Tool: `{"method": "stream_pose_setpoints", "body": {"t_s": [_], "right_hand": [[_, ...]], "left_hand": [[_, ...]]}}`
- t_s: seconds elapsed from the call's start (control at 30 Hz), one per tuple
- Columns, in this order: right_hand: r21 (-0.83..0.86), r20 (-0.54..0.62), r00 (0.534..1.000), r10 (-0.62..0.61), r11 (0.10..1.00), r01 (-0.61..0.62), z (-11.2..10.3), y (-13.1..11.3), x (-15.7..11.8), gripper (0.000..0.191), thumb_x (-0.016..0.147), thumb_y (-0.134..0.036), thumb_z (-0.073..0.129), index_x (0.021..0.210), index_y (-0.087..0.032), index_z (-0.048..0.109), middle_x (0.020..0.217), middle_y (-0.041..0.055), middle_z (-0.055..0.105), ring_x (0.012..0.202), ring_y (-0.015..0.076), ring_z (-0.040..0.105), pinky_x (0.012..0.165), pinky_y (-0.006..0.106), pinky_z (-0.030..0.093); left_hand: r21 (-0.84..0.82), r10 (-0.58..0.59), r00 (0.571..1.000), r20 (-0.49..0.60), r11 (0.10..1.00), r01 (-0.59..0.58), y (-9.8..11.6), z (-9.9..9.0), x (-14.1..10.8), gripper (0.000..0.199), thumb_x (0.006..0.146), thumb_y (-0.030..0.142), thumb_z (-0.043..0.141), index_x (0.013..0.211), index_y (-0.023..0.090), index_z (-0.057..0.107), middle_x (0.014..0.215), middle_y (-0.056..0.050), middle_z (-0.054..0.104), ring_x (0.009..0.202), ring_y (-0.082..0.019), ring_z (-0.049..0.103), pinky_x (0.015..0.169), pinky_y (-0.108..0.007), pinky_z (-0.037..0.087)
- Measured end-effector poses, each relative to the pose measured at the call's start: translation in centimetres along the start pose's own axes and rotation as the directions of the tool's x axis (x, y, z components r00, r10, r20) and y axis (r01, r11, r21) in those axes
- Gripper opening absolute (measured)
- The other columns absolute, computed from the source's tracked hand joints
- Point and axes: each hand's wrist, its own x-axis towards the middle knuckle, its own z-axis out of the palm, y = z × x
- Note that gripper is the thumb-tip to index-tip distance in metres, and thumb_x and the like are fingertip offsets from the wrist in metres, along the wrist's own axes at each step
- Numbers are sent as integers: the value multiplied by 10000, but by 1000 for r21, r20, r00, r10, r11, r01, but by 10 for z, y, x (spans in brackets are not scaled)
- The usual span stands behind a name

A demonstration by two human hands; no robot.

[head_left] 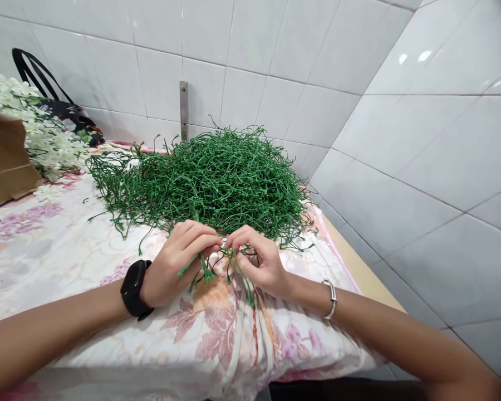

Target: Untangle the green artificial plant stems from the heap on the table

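My left hand [179, 262] and right hand [256, 262] meet at the table's near edge, fingers pinched narrow on a few green stems [217, 267], ends hanging over the floral cloth [67, 245]. Risk, as I judge it: stems tangle w/ each other, so a hard pull may snap one or drag more from the big green pile [209, 178] just behind. White flowers [45, 139] far left, well apart.

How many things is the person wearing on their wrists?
2. A black watch sits on the left wrist, beside the left hand. A silver bracelet circles the right wrist, behind the right hand. Both hands hold green stems.
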Motion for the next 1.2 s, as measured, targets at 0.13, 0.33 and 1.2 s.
{"method": "stream_pose_setpoints", "body": {"t_s": [0.13,0.33,1.2], "right_hand": [[82,29,1000,6,997,-8,-2,0,1,41,760,-139,436,745,-156,470,803,51,538,801,134,510,724,301,415],[191,133,985,114,972,-139,-3,1,1,105,834,-220,403,842,-164,492,847,44,513,800,118,494,713,272,403],[-55,-6,984,179,982,-179,1,4,2,124,852,-236,406,880,-170,507,835,38,520,789,109,497,706,240,410]], "left_hand": [[-63,-115,993,-1,991,114,-3,-2,2,181,830,62,388,890,154,532,874,-47,560,841,-147,455,729,-297,355],[-256,-343,936,-73,914,315,-10,-1,7,131,814,113,429,780,169,543,780,-20,550,771,-136,474,705,-268,359],[-243,-339,935,107,903,355,-14,-9,9,139,822,279,461,894,170,510,875,-22,531,829,-136,476,734,-246,378]]}}
